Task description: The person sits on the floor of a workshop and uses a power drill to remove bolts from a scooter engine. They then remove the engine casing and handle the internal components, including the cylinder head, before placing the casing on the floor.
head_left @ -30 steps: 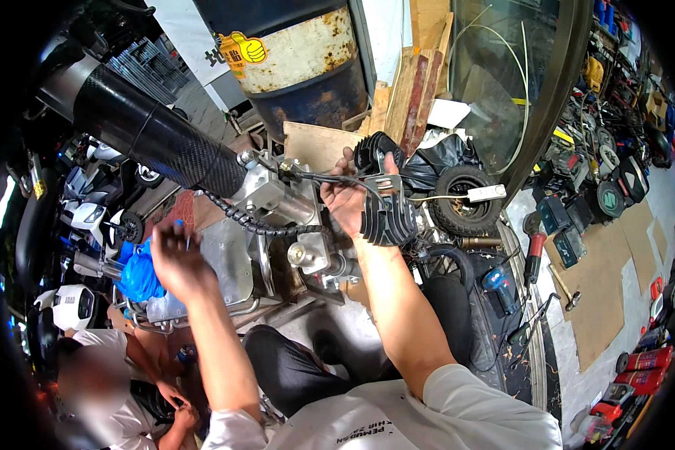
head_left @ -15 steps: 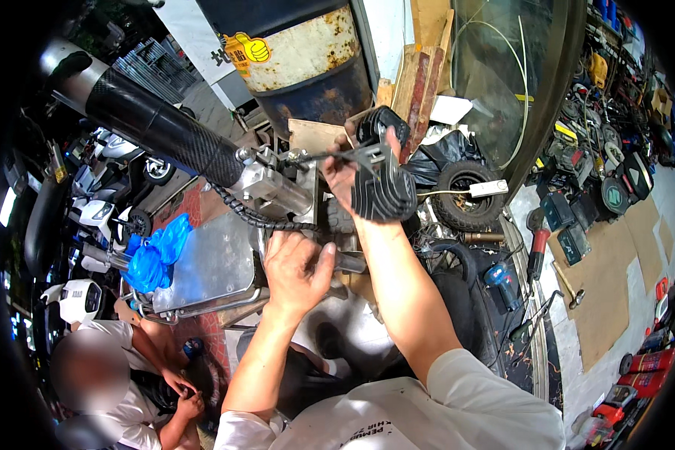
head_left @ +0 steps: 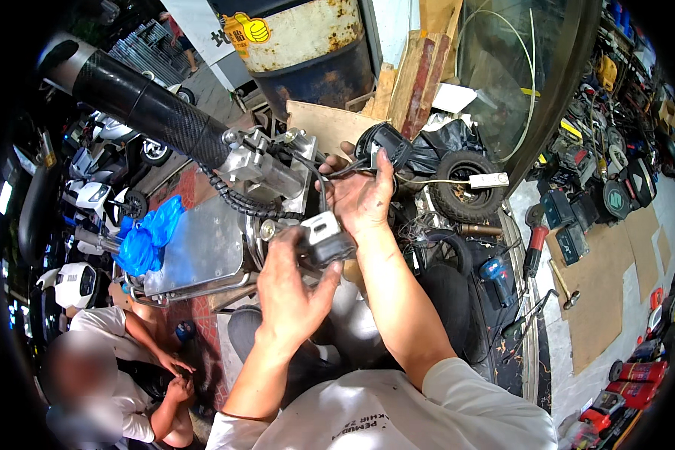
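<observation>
My right hand [head_left: 362, 196] is turned palm up, fingers curled around a black finned unit [head_left: 386, 144] with a cable. My left hand [head_left: 291, 289] grips a second black unit [head_left: 330, 246], which has a pale metal bracket on top with a slot in it. Dark cable [head_left: 324, 196] runs between the two units, across my right palm. Just beyond my left hand is a silver metal clamp block [head_left: 266, 169] at the end of a thick black carbon-patterned tube [head_left: 161, 120]. A braided black hose [head_left: 236, 201] bends below the block.
A flat metal plate [head_left: 199, 244] with a blue plastic bag [head_left: 148, 238] lies left. Another person [head_left: 124, 367] sits lower left. A rusty drum [head_left: 307, 56] and wood planks [head_left: 420, 82] stand ahead. To the right are a tyre [head_left: 457, 191], a blue power tool [head_left: 496, 279] and a hammer [head_left: 566, 289].
My left hand has taken hold of one finned unit. That unit has come down and left from my right hand, which still holds the other. The seated person has shifted slightly.
</observation>
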The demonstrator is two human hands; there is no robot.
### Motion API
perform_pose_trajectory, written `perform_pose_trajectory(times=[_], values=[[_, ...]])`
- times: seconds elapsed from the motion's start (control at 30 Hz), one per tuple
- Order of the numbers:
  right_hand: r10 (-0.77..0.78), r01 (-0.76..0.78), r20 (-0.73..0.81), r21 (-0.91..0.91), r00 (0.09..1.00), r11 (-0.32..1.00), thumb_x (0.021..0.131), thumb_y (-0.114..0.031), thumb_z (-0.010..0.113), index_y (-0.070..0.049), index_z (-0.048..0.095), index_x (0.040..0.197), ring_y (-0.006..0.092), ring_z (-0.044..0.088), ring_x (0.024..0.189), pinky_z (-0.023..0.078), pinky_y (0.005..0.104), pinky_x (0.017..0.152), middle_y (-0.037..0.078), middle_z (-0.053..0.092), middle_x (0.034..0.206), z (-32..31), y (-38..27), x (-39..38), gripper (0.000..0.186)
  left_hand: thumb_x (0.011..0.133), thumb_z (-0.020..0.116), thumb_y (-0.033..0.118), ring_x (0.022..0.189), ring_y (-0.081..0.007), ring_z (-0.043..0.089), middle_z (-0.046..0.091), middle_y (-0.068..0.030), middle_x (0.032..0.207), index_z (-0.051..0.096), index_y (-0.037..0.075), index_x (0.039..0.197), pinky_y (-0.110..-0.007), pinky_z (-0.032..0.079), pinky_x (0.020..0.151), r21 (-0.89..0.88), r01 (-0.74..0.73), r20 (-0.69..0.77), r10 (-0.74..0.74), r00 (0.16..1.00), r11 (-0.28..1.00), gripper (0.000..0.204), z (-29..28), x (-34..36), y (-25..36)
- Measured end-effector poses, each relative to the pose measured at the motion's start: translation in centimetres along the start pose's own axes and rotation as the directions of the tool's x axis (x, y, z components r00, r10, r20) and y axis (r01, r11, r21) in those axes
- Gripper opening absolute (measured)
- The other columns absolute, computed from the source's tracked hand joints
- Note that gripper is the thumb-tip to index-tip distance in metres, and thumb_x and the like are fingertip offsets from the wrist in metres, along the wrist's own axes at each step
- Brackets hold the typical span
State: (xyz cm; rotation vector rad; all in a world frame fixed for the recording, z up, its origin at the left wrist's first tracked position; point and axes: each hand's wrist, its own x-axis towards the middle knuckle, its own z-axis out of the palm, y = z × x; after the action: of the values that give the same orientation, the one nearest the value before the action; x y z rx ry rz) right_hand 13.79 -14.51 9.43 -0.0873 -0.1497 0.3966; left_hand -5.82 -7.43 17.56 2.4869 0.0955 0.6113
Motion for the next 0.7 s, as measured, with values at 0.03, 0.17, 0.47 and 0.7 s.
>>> perform_pose_trajectory(times=[0.03,0.17,0.47,0.7], values=[[-0.007,0.007,0.008,-0.025,1.0,1.0,0.095,-0.069,0.063,-0.007,0.064,0.133,0.0348,0.072,0.096,0.062,0.0507,0.081,0.018,0.074,0.107,-0.3,-0.1,-0.1,0.072,0.084,0.084,0.016,0.114,-0.0442,0.067,0.065,-0.0274,0.127,0.052,-0.006,0.143,-0.048,0.055,0.099,0.031,-0.003,-0.004,0.003,1.0,1.0,0.071,0.8,-0.1,-0.7],[-0.03,0.037,0.073,-0.096,0.997,0.995,0.097,-0.06,0.067,-0.009,0.066,0.131,0.0346,0.073,0.1,0.062,0.0501,0.082,0.018,0.075,0.108,-0.5,-0.4,-0.8,0.061,0.084,0.082,0.013,0.127,-0.0456,0.062,0.062,-0.0285,0.138,0.048,-0.005,0.151,-0.049,0.052,0.106,-0.029,-0.015,-0.033,0.014,0.999,0.999,0.077,2.7,-1.5,-2.4],[-0.015,0.035,0.103,-0.194,0.995,0.98,0.099,-0.051,0.071,-0.009,0.066,0.13,0.0329,0.074,0.104,0.06,0.0485,0.089,0.018,0.076,0.113,0.4,-0.9,-1.8,0.052,0.078,0.084,0.009,0.128,-0.0431,0.061,0.062,-0.0225,0.142,0.049,-0.001,0.147,-0.048,0.049,0.109,-0.02,-0.104,-0.157,0.1,0.983,0.994,0.078,5.6,-1.8,-3.9],[0.023,0.017,0.073,-0.501,0.997,0.865,0.097,-0.035,0.08,-0.006,0.068,0.127,0.0282,0.074,0.105,0.06,0.046,0.086,0.014,0.077,0.114,3.7,-3.5,-2.0,0.043,0.082,0.092,0.011,0.119,-0.0184,0.066,0.068,-0.0134,0.124,0.05,-0.003,0.14,-0.035,0.057,0.096,-0.584,0.231,0.006,-0.28,0.96,0.779,0.074,5.1,-1.8,-2.5]])
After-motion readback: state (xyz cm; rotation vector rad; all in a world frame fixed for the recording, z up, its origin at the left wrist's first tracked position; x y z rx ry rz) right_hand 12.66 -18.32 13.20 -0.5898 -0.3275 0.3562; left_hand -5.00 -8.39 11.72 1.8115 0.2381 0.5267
